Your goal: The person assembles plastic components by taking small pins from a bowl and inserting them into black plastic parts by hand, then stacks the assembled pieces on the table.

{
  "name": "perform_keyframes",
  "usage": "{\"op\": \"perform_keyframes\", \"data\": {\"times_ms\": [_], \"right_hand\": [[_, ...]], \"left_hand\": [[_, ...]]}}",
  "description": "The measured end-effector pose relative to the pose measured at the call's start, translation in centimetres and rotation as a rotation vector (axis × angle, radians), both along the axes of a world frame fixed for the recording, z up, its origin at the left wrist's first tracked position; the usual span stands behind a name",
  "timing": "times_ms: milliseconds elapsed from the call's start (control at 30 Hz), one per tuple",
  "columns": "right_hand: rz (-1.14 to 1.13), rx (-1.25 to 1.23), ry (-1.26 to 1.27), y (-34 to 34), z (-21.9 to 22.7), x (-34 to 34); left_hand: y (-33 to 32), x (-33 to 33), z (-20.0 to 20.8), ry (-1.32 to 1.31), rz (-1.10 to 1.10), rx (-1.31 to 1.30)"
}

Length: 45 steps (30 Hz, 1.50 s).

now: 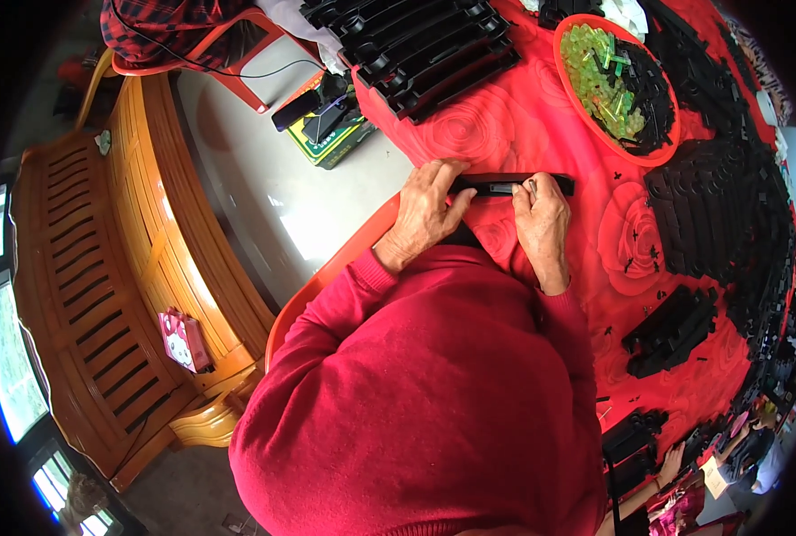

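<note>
A long, narrow black plastic part point(498, 188) lies across in front of me at the table's near edge. My left hand point(427, 207) grips its left end, thumb in front and fingers curled behind. My right hand point(541, 214) pinches it toward the right end, fingertips pressed together on its upper side. Whether a smaller piece sits in those fingertips is too small to tell. A round orange-red tray point(561, 67) to the far right holds yellow-green clear pieces point(593, 85) and small black pieces point(655, 103).
Ribbed black parts point(416, 49) are stacked at the far edge, with more black stacks point(697, 210) and a small bundle point(670, 330) on the right. The red cloth point(626, 232) bears scattered black bits. A wooden bench point(147, 268) and a green-yellow box point(331, 143) stand left; another person's hand point(672, 462) shows lower right.
</note>
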State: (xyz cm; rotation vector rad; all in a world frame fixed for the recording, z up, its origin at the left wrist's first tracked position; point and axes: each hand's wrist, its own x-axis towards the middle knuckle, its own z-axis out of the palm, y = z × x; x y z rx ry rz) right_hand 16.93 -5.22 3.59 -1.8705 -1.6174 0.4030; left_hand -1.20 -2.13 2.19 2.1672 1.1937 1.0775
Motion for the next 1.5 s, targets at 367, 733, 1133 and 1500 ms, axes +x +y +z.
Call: {"op": "perform_keyframes", "data": {"times_ms": [367,733,1133,1500], "right_hand": [[-0.01,0.093,0.044,-0.5,-0.6,0.0],[-0.029,0.119,0.04,-0.9,-1.2,0.2],[-0.055,0.147,0.026,-1.4,-0.5,0.2],[-0.076,0.217,0.041,-1.5,0.4,-0.3]], "left_hand": [[3.1,2.6,1.5,0.402,-0.187,-0.221],[3.7,3.1,1.5,0.456,-0.248,-0.201],[3.5,3.6,2.5,0.477,-0.253,-0.31],[3.0,3.3,2.1,0.365,-0.246,-0.31]]}}
